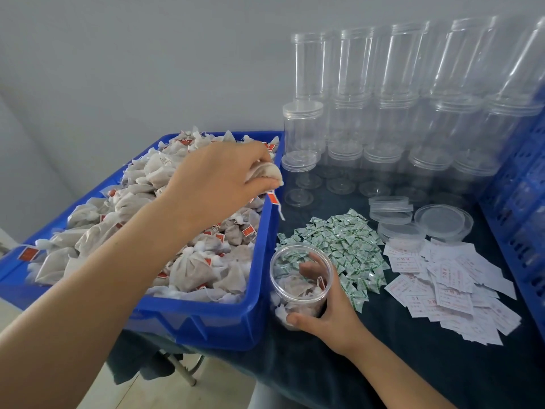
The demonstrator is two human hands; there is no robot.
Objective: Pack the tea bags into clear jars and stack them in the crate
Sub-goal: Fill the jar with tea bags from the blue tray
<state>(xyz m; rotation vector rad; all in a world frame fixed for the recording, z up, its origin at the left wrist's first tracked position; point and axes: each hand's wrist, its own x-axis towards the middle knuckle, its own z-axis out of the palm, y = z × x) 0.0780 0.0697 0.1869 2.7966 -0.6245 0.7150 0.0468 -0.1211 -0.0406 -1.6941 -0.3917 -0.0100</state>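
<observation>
A blue bin (206, 317) on the left is heaped with white tea bags (194, 267) bearing red tags. Above its right side my left hand (218, 178) pinches one tea bag (269, 174), whose red tag dangles below on a string. My right hand (327, 317) grips an open clear jar (300, 278) standing on the dark cloth beside the bin. A few tea bags lie at the bottom of that jar.
Rows of empty clear jars (380, 113) are stacked at the back against the wall. A pile of small green-and-white sachets (339, 246), loose clear lids (442, 221) and white paper labels (451, 284) lie on the dark tablecloth. A blue crate (528, 225) stands at the right edge.
</observation>
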